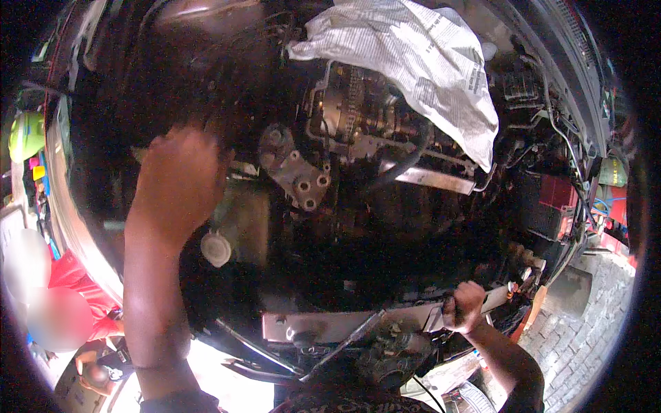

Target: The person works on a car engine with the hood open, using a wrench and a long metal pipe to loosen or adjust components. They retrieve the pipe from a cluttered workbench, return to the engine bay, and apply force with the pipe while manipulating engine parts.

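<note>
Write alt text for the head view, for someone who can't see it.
A person's bare left hand reaches into a dark open engine bay, while the right hand is at the pale metal front bar. A crumpled white printed sheet partly covers exposed metal engine parts.

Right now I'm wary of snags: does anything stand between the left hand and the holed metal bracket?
A short pale edge shows between the left hand and the metal bracket; whether it blocks is unclear. The white sheet lies beyond, upper right.

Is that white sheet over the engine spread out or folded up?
Spread out: the white sheet drapes, wrinkled, across part of the engine.
</note>
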The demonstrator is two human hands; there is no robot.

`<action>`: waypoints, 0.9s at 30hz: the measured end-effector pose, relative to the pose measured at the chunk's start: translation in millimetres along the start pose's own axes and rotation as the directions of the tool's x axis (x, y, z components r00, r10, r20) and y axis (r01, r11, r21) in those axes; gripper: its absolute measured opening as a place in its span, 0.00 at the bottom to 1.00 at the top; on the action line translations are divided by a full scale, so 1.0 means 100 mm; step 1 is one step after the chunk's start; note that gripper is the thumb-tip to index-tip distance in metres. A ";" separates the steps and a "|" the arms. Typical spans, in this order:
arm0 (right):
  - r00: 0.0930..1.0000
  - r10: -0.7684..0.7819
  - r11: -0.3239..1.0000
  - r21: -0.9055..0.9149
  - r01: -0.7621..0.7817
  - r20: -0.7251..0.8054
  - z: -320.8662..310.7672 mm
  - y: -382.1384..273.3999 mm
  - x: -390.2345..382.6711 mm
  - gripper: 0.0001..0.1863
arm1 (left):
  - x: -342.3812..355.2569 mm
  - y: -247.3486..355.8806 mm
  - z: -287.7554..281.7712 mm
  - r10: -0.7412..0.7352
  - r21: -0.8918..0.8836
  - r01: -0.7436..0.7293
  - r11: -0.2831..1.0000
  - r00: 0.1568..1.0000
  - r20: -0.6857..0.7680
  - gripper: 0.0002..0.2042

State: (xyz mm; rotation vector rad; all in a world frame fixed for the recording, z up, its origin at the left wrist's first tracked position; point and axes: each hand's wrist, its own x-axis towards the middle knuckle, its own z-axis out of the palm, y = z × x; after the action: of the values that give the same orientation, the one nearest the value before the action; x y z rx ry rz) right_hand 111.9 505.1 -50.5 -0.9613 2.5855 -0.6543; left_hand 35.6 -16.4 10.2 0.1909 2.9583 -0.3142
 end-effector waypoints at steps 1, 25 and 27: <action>1.000 0.004 1.000 -0.027 -0.005 -0.018 0.01 0.00 -0.01 0.14 | 0.00 0.00 0.01 0.000 -0.003 0.000 1.000 1.000 0.000 0.12; 0.994 -0.097 0.995 0.026 0.098 -0.058 0.13 0.28 -0.23 0.04 | 0.24 -0.11 -0.34 -0.059 -0.130 0.110 0.985 0.938 0.341 0.16; 0.984 -0.113 0.991 0.054 0.122 -0.139 0.18 0.29 -0.28 0.03 | 0.24 -0.13 -0.33 -0.052 -0.142 0.105 0.984 0.939 0.339 0.16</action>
State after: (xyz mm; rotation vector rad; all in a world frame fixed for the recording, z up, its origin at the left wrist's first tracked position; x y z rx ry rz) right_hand 124.0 538.0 -77.1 -1.0913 2.6221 -0.8550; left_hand 5.6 -19.2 40.6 -0.0029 2.6402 -0.1062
